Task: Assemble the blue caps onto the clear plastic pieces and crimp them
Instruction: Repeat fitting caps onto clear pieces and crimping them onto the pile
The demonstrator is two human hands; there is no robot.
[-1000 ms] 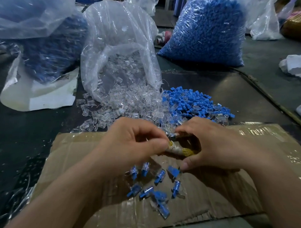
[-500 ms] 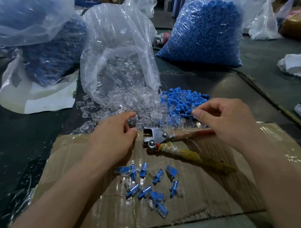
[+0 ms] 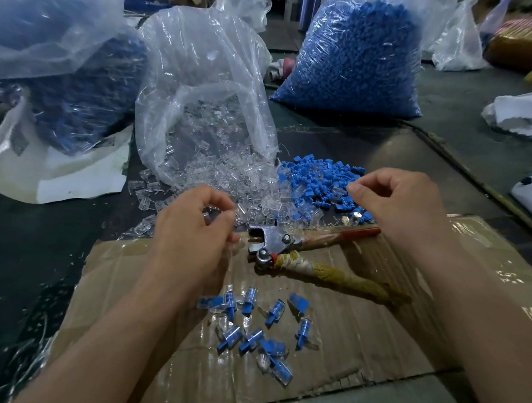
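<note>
Lying on the brown cardboard (image 3: 369, 333) now, the metal crimping tool (image 3: 275, 241) is out of both hands, which held it before. Left hand (image 3: 193, 237) curls by the shiny clear plastic pieces (image 3: 246, 181), right hand (image 3: 403, 205) pinches over the bumpy blue caps (image 3: 315, 181), mid-frame. Cannot tell if either holds one.

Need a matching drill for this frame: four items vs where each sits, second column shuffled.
Things:
1. crimping pliers
2. assembled pieces
3. loose blue caps
4. clear plastic pieces

Places:
A. heaped on the dark table, right of the clear pile
B. spilling from the open bag
C. at the far edge of the cardboard, jaws pointing left
D. scattered on the cardboard, nearer the person than the pliers

Pairs: 1-C, 2-D, 3-A, 4-B
</note>
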